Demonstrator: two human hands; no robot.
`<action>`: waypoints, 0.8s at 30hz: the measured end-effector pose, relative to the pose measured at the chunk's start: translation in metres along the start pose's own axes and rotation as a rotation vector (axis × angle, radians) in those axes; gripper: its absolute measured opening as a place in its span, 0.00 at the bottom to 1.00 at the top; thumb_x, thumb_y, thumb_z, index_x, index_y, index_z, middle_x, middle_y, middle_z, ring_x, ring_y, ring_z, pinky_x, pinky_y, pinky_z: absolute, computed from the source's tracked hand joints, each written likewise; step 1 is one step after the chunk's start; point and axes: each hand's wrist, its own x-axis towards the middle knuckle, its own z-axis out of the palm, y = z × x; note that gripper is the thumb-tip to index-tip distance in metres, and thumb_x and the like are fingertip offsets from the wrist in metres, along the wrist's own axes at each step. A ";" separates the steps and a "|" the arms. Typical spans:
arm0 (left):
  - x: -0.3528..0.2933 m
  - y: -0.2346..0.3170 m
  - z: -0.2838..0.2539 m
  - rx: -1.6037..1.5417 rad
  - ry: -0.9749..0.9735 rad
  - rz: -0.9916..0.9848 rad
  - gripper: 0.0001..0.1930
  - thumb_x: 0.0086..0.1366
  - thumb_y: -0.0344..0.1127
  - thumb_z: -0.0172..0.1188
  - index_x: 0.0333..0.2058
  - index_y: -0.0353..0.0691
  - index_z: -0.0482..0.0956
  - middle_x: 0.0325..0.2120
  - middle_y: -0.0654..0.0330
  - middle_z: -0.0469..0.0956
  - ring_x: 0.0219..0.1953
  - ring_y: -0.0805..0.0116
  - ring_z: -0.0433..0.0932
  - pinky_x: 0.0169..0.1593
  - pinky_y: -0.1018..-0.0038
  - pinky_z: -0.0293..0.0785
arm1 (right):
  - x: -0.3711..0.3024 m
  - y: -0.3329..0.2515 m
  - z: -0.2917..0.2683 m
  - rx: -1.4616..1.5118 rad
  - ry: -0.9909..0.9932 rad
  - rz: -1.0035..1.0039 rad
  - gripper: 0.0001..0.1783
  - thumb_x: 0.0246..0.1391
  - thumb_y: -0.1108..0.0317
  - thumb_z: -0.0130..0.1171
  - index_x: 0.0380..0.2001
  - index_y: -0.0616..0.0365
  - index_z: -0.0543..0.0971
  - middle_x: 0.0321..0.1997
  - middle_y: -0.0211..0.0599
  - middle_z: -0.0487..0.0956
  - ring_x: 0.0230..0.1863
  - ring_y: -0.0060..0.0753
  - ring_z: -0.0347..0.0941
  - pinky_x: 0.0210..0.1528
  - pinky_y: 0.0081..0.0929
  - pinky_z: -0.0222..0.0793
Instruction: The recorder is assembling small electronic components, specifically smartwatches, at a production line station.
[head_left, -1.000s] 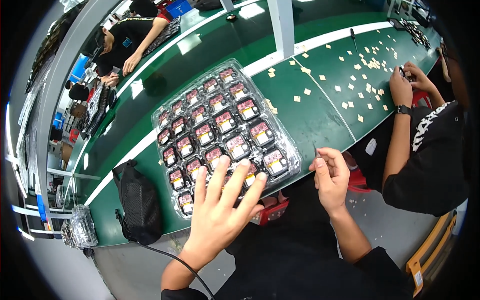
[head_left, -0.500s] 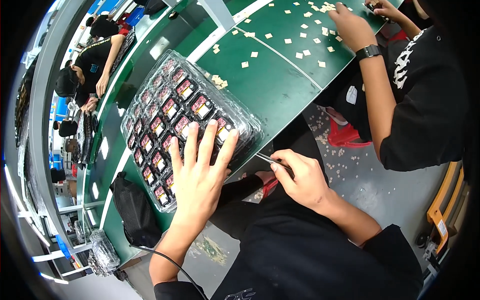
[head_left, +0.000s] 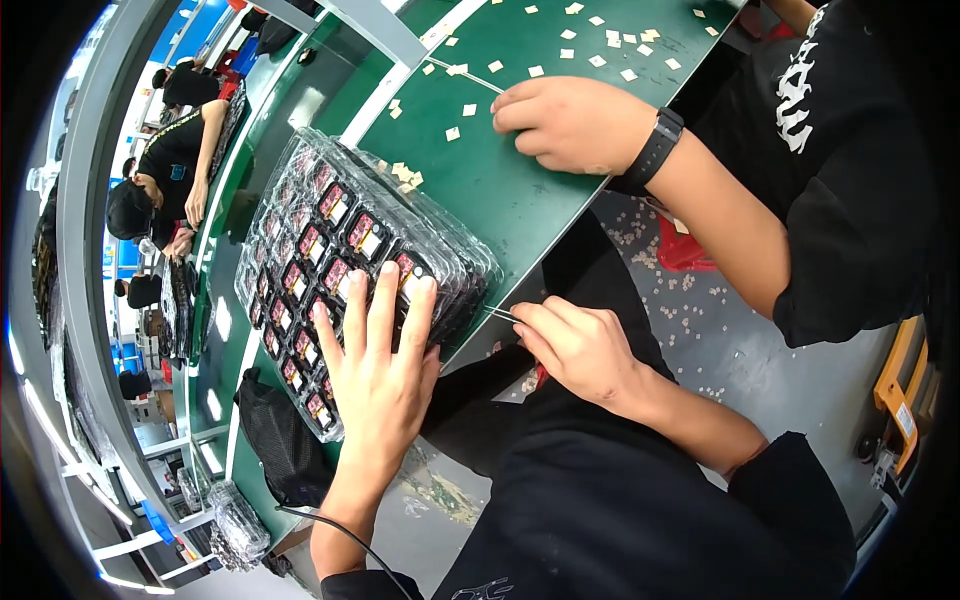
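Observation:
My left hand [head_left: 378,360] lies flat, fingers spread, on a stack of clear plastic trays [head_left: 300,205] filled with several small red and black parts. The stack sits on the green table [head_left: 500,190], overhanging its near edge. My right hand [head_left: 575,345] is off the table edge beside the stack, pinching thin metal tweezers [head_left: 500,313] whose tip points at the stack's near corner.
A co-worker's hand [head_left: 570,120] with a black wristband rests on the table among several small beige squares [head_left: 600,50]. A black bag [head_left: 285,440] hangs at the table's near left. Other people work at the far left. Beige bits litter the floor.
The view has swung and drawn closer. My left hand stays flat on the tray stack. My right hand with the tweezers has come nearer to the stack's corner.

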 end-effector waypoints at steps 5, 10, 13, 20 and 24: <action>-0.001 0.000 -0.001 0.009 -0.032 -0.018 0.44 0.53 0.36 0.73 0.69 0.55 0.66 0.70 0.54 0.62 0.72 0.43 0.57 0.71 0.34 0.45 | 0.004 -0.008 -0.009 0.020 0.013 0.013 0.08 0.59 0.69 0.65 0.41 0.56 0.81 0.29 0.35 0.77 0.24 0.41 0.79 0.25 0.35 0.76; 0.001 -0.002 -0.004 0.055 -0.082 0.009 0.48 0.50 0.34 0.75 0.70 0.49 0.63 0.71 0.52 0.60 0.74 0.42 0.55 0.73 0.39 0.46 | 0.009 -0.007 -0.012 0.074 0.034 0.033 0.08 0.59 0.69 0.65 0.41 0.57 0.82 0.29 0.36 0.78 0.24 0.42 0.79 0.26 0.35 0.76; 0.001 -0.001 -0.003 0.040 -0.076 0.014 0.48 0.50 0.34 0.75 0.70 0.49 0.63 0.71 0.51 0.60 0.74 0.42 0.55 0.73 0.38 0.45 | 0.012 -0.006 -0.011 0.111 0.048 0.052 0.08 0.59 0.69 0.65 0.41 0.57 0.82 0.29 0.37 0.78 0.24 0.43 0.79 0.27 0.35 0.76; 0.003 -0.004 -0.002 0.022 -0.042 0.025 0.44 0.52 0.33 0.73 0.69 0.53 0.65 0.70 0.51 0.62 0.73 0.44 0.57 0.72 0.36 0.44 | 0.012 -0.006 -0.010 0.126 0.052 0.045 0.08 0.58 0.69 0.65 0.41 0.58 0.82 0.29 0.37 0.79 0.24 0.42 0.78 0.26 0.34 0.75; 0.004 -0.002 0.000 0.067 -0.001 0.036 0.46 0.48 0.31 0.74 0.69 0.50 0.65 0.69 0.51 0.63 0.73 0.44 0.58 0.73 0.37 0.43 | 0.018 -0.008 -0.010 0.127 0.130 0.033 0.08 0.57 0.71 0.66 0.41 0.59 0.83 0.28 0.36 0.78 0.23 0.40 0.78 0.25 0.33 0.75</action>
